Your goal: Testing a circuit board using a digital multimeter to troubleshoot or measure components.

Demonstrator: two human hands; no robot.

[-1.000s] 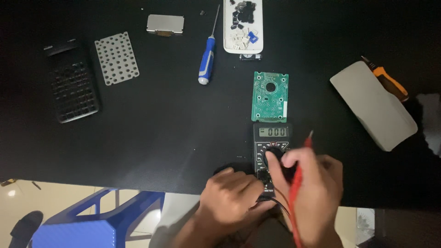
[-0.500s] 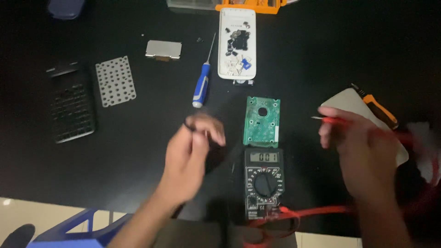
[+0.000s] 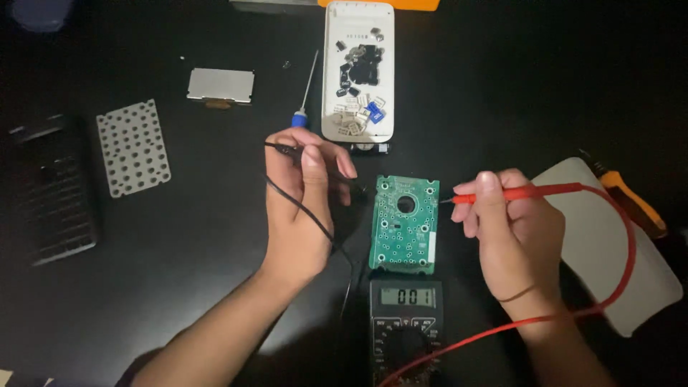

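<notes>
A green circuit board [image 3: 404, 224] lies flat on the black table, just above a dark multimeter [image 3: 405, 330] with a lit display. My left hand [image 3: 304, 204] grips a black test probe [image 3: 344, 180] whose tip points right, toward the board's upper left corner. My right hand [image 3: 512, 233] pinches a red test probe [image 3: 519, 193] with its tip just off the board's right edge. A red lead [image 3: 609, 287] loops from that probe back to the meter. A black lead [image 3: 301, 208] runs down across my left palm.
A white tray [image 3: 331, 86] with several small key parts sits at the top centre. A blue-handled screwdriver [image 3: 307, 89], a metal plate [image 3: 221, 85], a perforated grey mat [image 3: 133, 147] and a black calculator shell [image 3: 50, 190] lie left. A white cover [image 3: 616, 244] and orange-handled tool [image 3: 631, 202] lie right.
Both hands left the multimeter's dial and spread apart, each now carrying a probe. The probes then swung inward toward the green board, and the view moved closer.
</notes>
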